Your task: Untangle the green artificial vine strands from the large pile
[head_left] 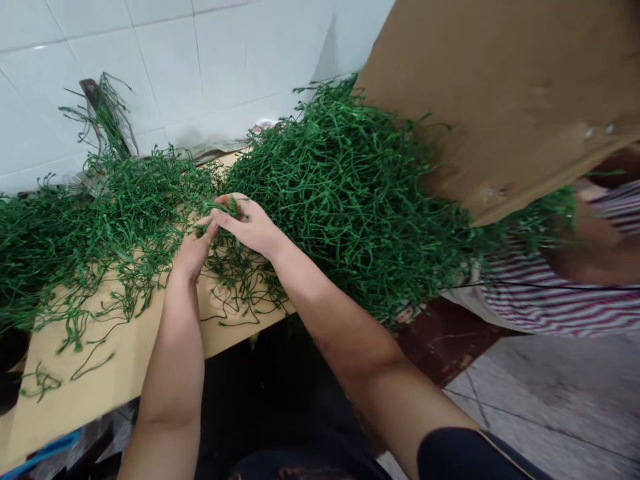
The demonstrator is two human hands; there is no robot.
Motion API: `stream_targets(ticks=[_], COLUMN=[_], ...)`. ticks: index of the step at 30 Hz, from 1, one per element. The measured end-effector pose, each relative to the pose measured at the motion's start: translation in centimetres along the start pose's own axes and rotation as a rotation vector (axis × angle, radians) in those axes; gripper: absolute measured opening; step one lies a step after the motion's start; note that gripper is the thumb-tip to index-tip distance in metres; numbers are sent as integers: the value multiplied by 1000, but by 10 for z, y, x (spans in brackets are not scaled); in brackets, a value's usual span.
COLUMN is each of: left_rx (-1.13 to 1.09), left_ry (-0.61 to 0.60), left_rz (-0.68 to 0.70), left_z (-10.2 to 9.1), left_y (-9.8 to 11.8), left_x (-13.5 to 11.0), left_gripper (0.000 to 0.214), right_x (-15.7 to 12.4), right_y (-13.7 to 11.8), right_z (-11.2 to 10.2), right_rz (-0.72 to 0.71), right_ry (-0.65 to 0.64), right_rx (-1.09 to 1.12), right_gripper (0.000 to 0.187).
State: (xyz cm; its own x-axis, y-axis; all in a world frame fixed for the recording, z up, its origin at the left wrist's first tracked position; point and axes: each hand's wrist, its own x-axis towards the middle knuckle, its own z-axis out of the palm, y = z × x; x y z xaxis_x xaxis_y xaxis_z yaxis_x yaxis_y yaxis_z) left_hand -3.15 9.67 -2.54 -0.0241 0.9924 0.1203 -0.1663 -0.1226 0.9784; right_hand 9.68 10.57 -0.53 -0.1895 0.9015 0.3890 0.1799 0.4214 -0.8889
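Note:
A big heap of thin green stringy strands [345,193] covers a tan table [120,360], and a flatter spread of the same strands [90,227] lies to the left. My right hand [247,223] rests at the heap's left edge, its fingers pinched round a few green strands. My left hand [195,250] is just under it, fingers curled into the same tuft, so both hands meet at one spot. Loose single strands [90,363] lie scattered on the bare board towards the near edge.
A brown cardboard box [510,93] is tilted over the heap at the upper right. Another person in a striped shirt [550,300] stands at the right, arm [595,247] under the box. White tiled wall behind; tiled floor [550,400] at lower right.

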Motion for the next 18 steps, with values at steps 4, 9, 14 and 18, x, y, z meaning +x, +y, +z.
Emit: stream_targets(ticks=[4, 9, 14, 18], left_rx=[180, 243, 385, 287], left_ry=[-94, -115, 9, 294], left_rz=[73, 95, 3, 325], left_z=[5, 4, -9, -18], left_y=[6, 12, 28, 41], left_x=[-4, -2, -10, -14], left_gripper=[15, 17, 5, 8], right_x=[9, 18, 26, 24], right_y=[-9, 2, 29, 38], right_z=[-2, 3, 11, 19], right_rz=[137, 103, 128, 164], right_ry=[-112, 89, 218, 227], right_rx=[183, 231, 341, 405], right_gripper=[9, 14, 9, 5])
